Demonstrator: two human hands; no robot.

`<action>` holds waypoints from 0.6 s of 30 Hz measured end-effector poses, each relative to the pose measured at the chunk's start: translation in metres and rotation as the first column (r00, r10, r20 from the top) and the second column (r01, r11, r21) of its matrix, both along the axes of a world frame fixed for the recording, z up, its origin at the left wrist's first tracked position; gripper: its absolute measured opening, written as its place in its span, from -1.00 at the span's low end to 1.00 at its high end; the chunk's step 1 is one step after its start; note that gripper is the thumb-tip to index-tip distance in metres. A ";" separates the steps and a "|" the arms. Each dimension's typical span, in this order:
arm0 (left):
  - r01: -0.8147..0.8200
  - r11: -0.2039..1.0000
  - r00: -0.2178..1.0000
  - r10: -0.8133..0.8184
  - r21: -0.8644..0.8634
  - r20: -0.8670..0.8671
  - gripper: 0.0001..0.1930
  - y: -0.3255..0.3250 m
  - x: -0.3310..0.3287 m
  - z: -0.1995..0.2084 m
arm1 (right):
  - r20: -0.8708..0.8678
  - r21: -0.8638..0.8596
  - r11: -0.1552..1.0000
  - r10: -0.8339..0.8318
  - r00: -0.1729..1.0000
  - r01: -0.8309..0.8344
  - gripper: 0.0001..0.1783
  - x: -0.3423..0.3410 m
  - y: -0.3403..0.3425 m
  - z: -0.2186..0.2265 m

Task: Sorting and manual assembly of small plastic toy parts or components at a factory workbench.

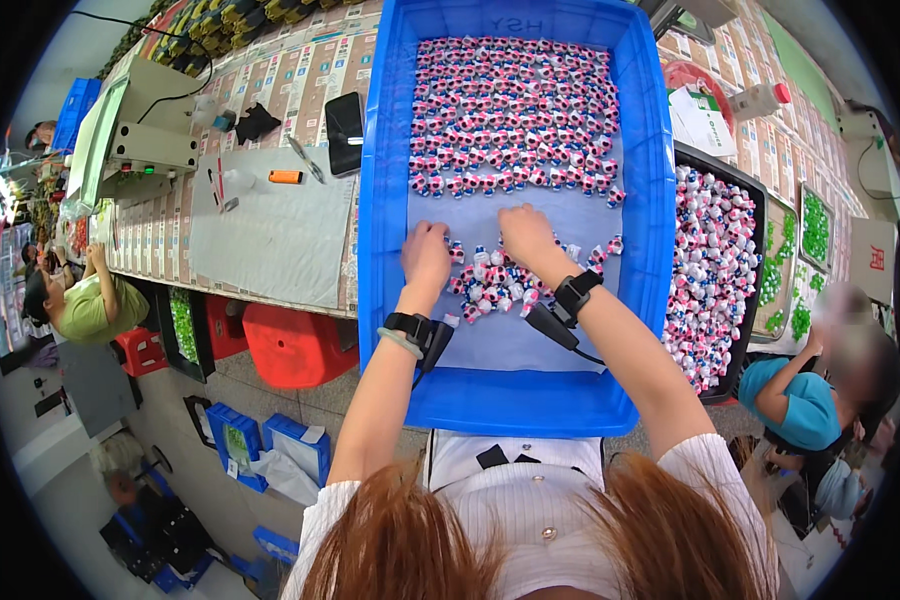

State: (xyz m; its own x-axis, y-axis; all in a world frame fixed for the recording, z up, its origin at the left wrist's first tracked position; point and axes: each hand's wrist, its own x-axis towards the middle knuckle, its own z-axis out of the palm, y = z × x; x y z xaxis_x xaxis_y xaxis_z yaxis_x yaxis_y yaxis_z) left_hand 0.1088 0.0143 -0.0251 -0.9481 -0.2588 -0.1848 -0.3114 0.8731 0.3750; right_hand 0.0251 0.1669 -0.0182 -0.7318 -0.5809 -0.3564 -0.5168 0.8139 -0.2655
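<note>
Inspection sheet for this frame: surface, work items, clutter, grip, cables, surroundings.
Surface: blue tray, pale liner.
Job's things: small pink-white-blue figures in rows at the tray's far end; loose pile nearer; heaped black tray alongside.
Clutter: phone, tweezers, orange item left of tray.
Grip: left hand beside pile, right hand between rows and pile; any held piece is hidden.
Cables: cord at right wrist; black cord near boxy machine.
Surroundings: red stool, person in green, person in teal.

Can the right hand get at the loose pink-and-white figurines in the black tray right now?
Probably yes. The right hand would have to lift over the right wall of the blue bin, but the loose figurines in the black tray lie uncovered just beyond it.
</note>
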 end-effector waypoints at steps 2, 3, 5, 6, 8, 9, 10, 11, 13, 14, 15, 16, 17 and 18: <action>-0.143 0.984 0.985 0.131 0.107 0.110 -0.80 0.002 0.000 0.001 | 0.020 0.012 1.000 0.026 0.999 -0.026 -0.78 -0.003 0.006 -0.003; -0.144 0.984 0.985 0.132 0.109 0.109 -0.80 0.001 -0.001 0.001 | -0.021 -0.051 0.998 0.033 0.999 -0.034 -0.78 -0.005 0.008 -0.005; -0.260 0.951 0.962 0.240 0.169 0.131 -0.80 -0.002 0.000 0.003 | -0.061 -0.114 0.992 0.044 0.997 -0.051 -0.78 -0.005 0.008 0.000; -0.264 0.950 0.961 0.244 0.168 0.130 -0.80 -0.003 0.001 0.005 | 0.066 -0.228 0.970 -0.067 0.996 0.080 -0.78 -0.005 0.008 0.003; -0.315 0.907 0.948 0.314 0.279 0.049 -0.78 -0.003 -0.001 0.018 | 0.201 -0.324 0.919 -0.164 0.966 0.223 -0.78 -0.006 0.007 0.005; -0.315 0.908 0.948 0.314 0.276 0.046 -0.78 -0.003 -0.001 0.018 | 0.334 -0.407 0.860 -0.172 0.927 0.306 -0.78 -0.006 0.005 0.001; -0.287 0.914 0.954 0.298 0.286 0.005 -0.79 -0.003 -0.003 0.018 | 0.459 -0.476 0.787 -0.160 0.874 0.394 -0.77 -0.009 0.001 0.001; -0.258 0.920 0.959 0.281 0.295 -0.036 -0.80 -0.004 -0.006 0.018 | 0.456 -0.483 0.782 -0.158 0.876 0.393 -0.77 -0.009 -0.005 0.000; -0.192 0.956 0.972 0.216 0.223 -0.088 -0.83 -0.006 -0.014 0.017 | 0.381 -0.485 0.813 -0.136 0.914 0.323 -0.75 -0.006 -0.022 -0.004; -0.131 0.980 0.980 0.151 0.148 -0.133 -0.85 -0.005 -0.018 0.018 | 0.380 -0.489 0.809 -0.138 0.915 0.325 -0.75 -0.006 -0.031 -0.009; -0.127 0.981 0.980 0.147 0.144 -0.134 -0.85 -0.005 -0.025 0.018 | 0.215 -0.510 0.831 -0.126 0.969 0.221 -0.75 -0.004 -0.040 -0.017; -0.069 0.998 0.990 0.068 -0.004 -0.123 -0.81 -0.006 -0.031 0.018 | 0.045 -0.513 0.851 -0.107 0.993 0.115 -0.75 -0.002 -0.049 -0.019; -0.006 0.988 0.995 -0.009 -0.151 -0.100 -0.77 -0.008 -0.036 0.018 | 0.001 -0.509 0.859 -0.064 0.998 0.056 -0.77 -0.002 -0.056 -0.021; -0.003 0.988 0.995 -0.012 -0.155 -0.098 -0.77 -0.010 -0.041 0.018 | 0.003 -0.512 0.857 -0.067 0.998 0.059 -0.77 -0.003 -0.063 -0.023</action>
